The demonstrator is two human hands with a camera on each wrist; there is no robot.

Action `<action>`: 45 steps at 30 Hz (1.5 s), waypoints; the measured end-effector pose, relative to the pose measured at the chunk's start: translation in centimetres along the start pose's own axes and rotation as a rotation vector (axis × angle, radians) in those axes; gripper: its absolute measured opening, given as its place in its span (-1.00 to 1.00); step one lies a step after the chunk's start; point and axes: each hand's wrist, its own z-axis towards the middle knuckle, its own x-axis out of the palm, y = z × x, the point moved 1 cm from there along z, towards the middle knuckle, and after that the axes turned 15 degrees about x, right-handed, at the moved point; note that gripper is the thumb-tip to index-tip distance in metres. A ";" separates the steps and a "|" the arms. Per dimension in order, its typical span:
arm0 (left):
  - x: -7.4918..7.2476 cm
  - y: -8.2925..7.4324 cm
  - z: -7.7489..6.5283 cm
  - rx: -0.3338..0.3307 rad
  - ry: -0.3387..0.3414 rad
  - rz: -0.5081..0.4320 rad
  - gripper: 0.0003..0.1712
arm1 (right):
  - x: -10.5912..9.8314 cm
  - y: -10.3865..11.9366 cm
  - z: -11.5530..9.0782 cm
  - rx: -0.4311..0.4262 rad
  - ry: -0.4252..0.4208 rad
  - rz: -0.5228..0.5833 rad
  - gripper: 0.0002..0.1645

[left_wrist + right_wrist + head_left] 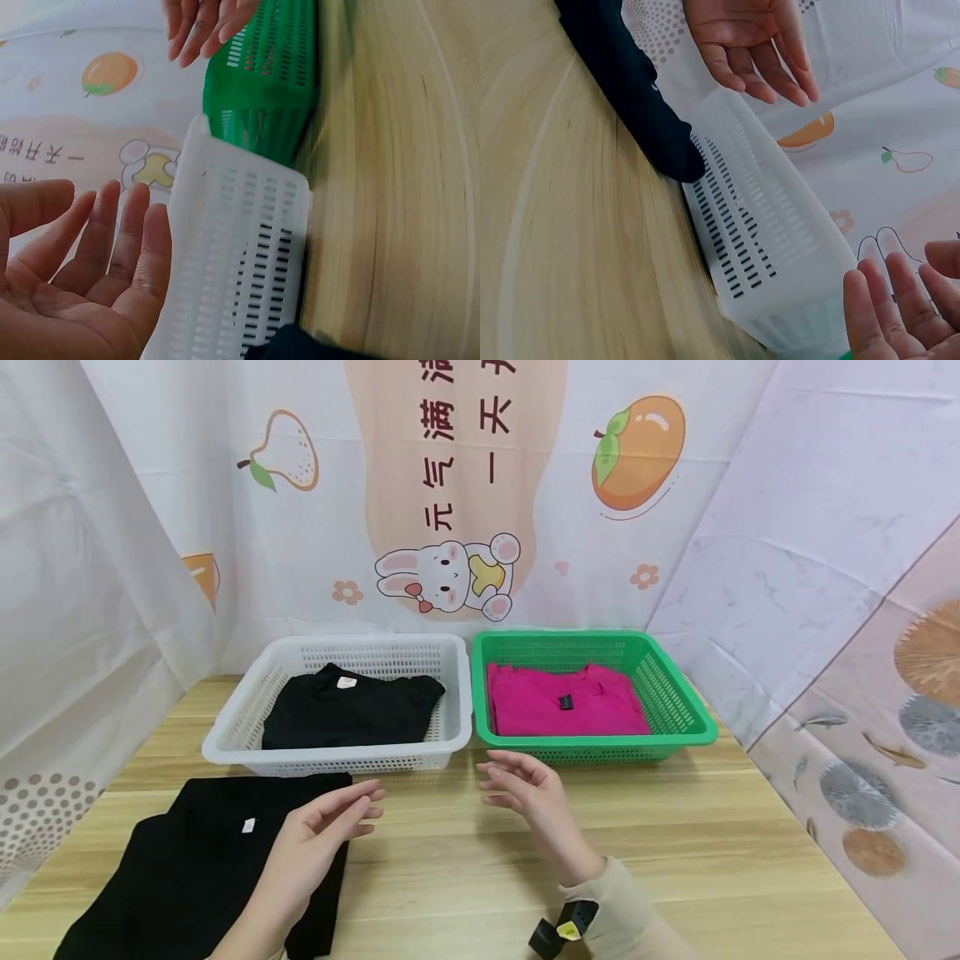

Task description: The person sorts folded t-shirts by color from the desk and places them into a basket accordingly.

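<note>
My left hand hovers over the right side of a black garment with a small white label, spread on the table. Its fingers are relaxed and hold nothing, as the left wrist view also shows. My right hand hangs in the air in front of the green basket, fingers loosely bent and holding nothing. A folded pink garment with a dark label lies in that basket. Beside it on the left, the white basket holds a folded black garment.
The two baskets stand side by side at the back of the wooden table. A printed curtain hangs right behind them, and more cloth hangs at both sides. A small black device is strapped to my right wrist.
</note>
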 end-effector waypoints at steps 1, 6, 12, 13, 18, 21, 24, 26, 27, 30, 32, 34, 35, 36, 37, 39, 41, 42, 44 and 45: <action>-0.2 0.0 -0.1 -0.005 -0.001 0.001 -0.54 | 0.1 -0.1 0.0 0.002 0.001 0.005 -0.57; -1.5 0.2 -0.5 -0.024 0.000 -0.003 -0.50 | 0.8 -0.6 0.2 0.007 0.018 0.013 -0.56; -3.1 0.7 -0.9 -0.060 -0.016 0.009 -0.42 | 1.6 -1.4 -0.1 0.015 0.057 -0.013 -0.53; -3.5 0.8 -0.9 -0.063 -0.023 0.002 -0.41 | 1.8 -1.5 -0.1 0.017 0.064 -0.018 -0.52; -5.2 1.5 -1.4 -0.066 -0.042 -0.014 -0.41 | 2.4 -2.3 -0.1 0.031 0.099 -0.033 -0.48; -6.0 1.9 -1.5 -0.077 -0.050 0.001 -0.41 | 2.7 -2.8 -0.2 0.032 0.118 -0.053 -0.47; -6.7 2.3 -1.5 -0.090 -0.052 0.033 -0.40 | 3.0 -3.3 -0.3 0.030 0.134 -0.077 -0.47; -7.2 2.6 -1.5 -0.103 -0.050 0.073 -0.39 | 3.2 -3.6 -0.3 0.042 0.150 -0.081 -0.47; -7.4 2.7 -1.5 -0.112 -0.048 0.099 -0.38 | 3.3 -3.7 -0.4 0.053 0.157 -0.076 -0.48; -8.0 3.1 -1.6 -0.162 -0.036 0.196 -0.31 | 3.7 -4.2 -0.4 0.087 0.175 -0.055 -0.47; -8.5 3.4 -1.7 -0.199 -0.032 0.260 -0.28 | 4.0 -4.5 -0.4 0.102 0.184 -0.048 -0.47; -9.0 3.6 -1.7 -0.234 -0.032 0.311 -0.26 | 4.3 -4.7 -0.3 0.106 0.194 -0.051 -0.47; -9.2 3.7 -1.8 -0.246 -0.036 0.335 -0.26 | 4.4 -4.9 -0.3 0.108 0.199 -0.054 -0.47; -9.5 3.9 -1.8 -0.253 -0.045 0.356 -0.27 | 4.6 -5.0 -0.3 0.112 0.204 -0.055 -0.47; -9.7 4.0 -1.9 -0.257 -0.058 0.375 -0.29 | 4.7 -5.0 -0.2 0.116 0.209 -0.058 -0.47; -10.0 4.1 -2.0 -0.273 -0.083 0.405 -0.31 | 5.1 -5.2 -0.1 0.131 0.217 -0.059 -0.48; -10.4 4.6 -2.0 -0.275 -0.113 0.425 -0.33 | 5.4 -5.4 0.0 0.145 0.224 -0.056 -0.48; -10.6 4.7 -2.0 -0.277 -0.125 0.431 -0.34 | 5.5 -5.5 0.1 0.152 0.227 -0.054 -0.48; -10.9 5.0 -2.0 -0.296 -0.150 0.439 -0.34 | 5.8 -5.6 0.2 0.166 0.238 -0.055 -0.48; -11.1 5.2 -2.0 -0.307 -0.168 0.440 -0.35 | 6.0 -5.7 0.3 0.171 0.242 -0.054 -0.48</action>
